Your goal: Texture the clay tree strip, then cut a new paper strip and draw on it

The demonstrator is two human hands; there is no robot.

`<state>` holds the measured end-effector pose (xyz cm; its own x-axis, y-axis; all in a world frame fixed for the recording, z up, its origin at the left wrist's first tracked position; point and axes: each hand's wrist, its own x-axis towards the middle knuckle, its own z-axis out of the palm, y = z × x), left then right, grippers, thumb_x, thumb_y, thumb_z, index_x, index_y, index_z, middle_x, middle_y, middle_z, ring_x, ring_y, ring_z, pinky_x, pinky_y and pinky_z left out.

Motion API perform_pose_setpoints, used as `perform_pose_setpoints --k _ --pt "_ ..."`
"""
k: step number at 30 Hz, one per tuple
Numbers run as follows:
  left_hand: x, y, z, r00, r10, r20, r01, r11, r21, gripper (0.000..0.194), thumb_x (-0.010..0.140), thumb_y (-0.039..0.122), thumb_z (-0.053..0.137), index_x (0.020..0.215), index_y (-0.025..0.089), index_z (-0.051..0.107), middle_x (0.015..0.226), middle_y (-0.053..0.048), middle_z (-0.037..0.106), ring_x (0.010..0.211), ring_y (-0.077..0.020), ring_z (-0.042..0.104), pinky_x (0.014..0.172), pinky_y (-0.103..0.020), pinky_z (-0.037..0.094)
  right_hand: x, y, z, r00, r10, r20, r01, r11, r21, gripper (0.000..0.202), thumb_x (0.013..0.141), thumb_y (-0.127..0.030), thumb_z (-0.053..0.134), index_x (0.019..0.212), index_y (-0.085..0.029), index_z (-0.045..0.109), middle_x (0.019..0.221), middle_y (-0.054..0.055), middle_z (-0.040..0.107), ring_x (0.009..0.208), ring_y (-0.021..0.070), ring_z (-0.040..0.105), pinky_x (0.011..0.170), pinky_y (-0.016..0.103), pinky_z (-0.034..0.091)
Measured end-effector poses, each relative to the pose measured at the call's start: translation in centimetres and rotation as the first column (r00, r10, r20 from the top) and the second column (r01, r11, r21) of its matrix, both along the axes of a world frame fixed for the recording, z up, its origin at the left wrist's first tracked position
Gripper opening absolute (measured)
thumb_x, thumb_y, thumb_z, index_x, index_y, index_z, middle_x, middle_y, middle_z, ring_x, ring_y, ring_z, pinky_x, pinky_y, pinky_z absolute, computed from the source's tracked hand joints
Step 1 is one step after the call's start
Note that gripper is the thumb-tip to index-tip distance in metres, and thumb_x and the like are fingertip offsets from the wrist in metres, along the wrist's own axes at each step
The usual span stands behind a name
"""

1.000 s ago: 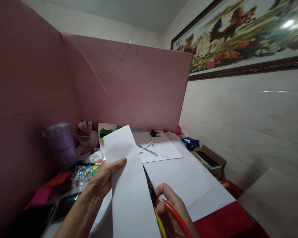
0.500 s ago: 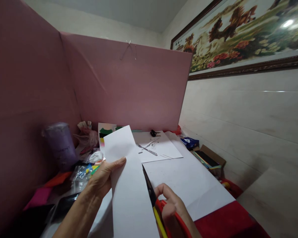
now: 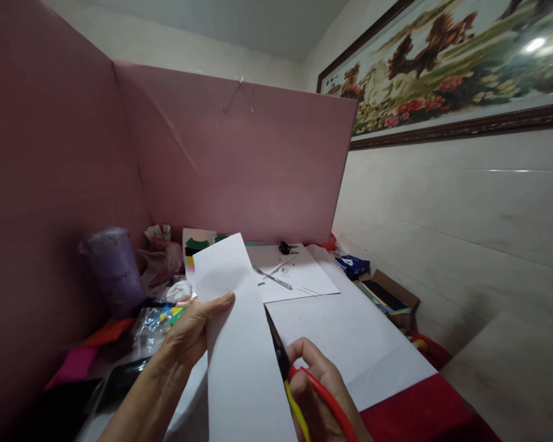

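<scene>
My left hand (image 3: 196, 325) pinches the left edge of a long white sheet of paper (image 3: 244, 362), its thumb lying on top. The paper is held up above the table and runs out of view at the bottom. In my right hand (image 3: 322, 380) are scissors (image 3: 332, 399) with red and yellow handles and dark blades. Those blades lie along the paper's right edge, tips pointing away from me. Whether the paper sits between the blades, I cannot tell.
Behind the paper, a white sheet (image 3: 322, 264) bears a craft knife (image 3: 274, 279) and keys (image 3: 286, 248). At left stand a purple cylinder (image 3: 113, 270) and plastic bags (image 3: 150, 328). A cardboard box (image 3: 396, 291) is by the right wall. Pink panels (image 3: 239, 166) enclose the back and left.
The right hand and scissor handles have shifted slightly, with the fingers now closer around the handles. My left hand and the paper stay almost where they were.
</scene>
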<state>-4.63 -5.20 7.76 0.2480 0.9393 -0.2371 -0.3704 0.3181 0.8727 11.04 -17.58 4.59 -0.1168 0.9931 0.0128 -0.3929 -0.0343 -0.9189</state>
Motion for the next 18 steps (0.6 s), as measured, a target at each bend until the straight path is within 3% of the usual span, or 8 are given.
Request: perform_pose_setpoints --k 5,8,12,18 --pt "0.0 0.0 0.0 1.0 0.0 -0.006 0.0 1.0 -0.005 0.049 0.052 0.016 0.084 0.097 0.011 0.065 0.067 -0.008 0.074 0.052 -0.0232 0.068 0.052 -0.03 0.056 -0.4 -0.6 0.3 0.995 -0.1 -0.003 0.1 0.992 -0.083 0.067 0.056 -0.071 0.076 0.082 -0.023 0.038 0.05 -0.011 0.044 0.039 0.0013 0.028 0.041 0.014 0.024" --pt "0.0 0.0 0.0 1.0 -0.004 -0.03 0.004 1.0 -0.006 0.046 0.055 0.016 0.083 0.097 0.011 0.066 0.066 -0.008 0.074 0.051 -0.0228 0.067 0.051 -0.03 0.056 -0.3 -0.4 -0.3 0.995 -0.099 -0.01 0.098 0.993 -0.067 0.07 0.052 -0.075 0.074 0.081 -0.023 0.037 0.052 -0.01 0.045 0.043 0.0033 0.033 0.043 0.016 0.026" --pt "0.0 0.0 0.0 0.999 0.002 -0.04 -0.002 1.0 0.0 0.049 0.058 0.016 0.082 0.104 0.012 0.065 0.066 -0.007 0.074 0.052 -0.0237 0.068 0.052 -0.031 0.056 0.3 0.0 -0.9 0.991 -0.069 0.116 0.068 0.998 0.01 0.072 0.054 -0.084 0.064 0.081 -0.022 0.038 0.047 -0.013 0.034 0.041 0.0023 0.022 0.041 0.016 0.019" --pt "0.0 0.2 -0.2 1.0 0.026 -0.016 -0.025 1.0 0.006 0.069 0.063 0.012 0.079 0.127 0.009 0.054 0.074 -0.008 0.076 0.055 -0.023 0.069 0.055 -0.032 0.057 0.6 -0.8 1.4 0.995 -0.002 0.103 -0.003 0.999 0.049 0.07 0.064 -0.085 0.051 0.086 -0.021 0.038 0.055 -0.009 0.042 0.045 0.0031 0.029 0.045 0.016 0.029"
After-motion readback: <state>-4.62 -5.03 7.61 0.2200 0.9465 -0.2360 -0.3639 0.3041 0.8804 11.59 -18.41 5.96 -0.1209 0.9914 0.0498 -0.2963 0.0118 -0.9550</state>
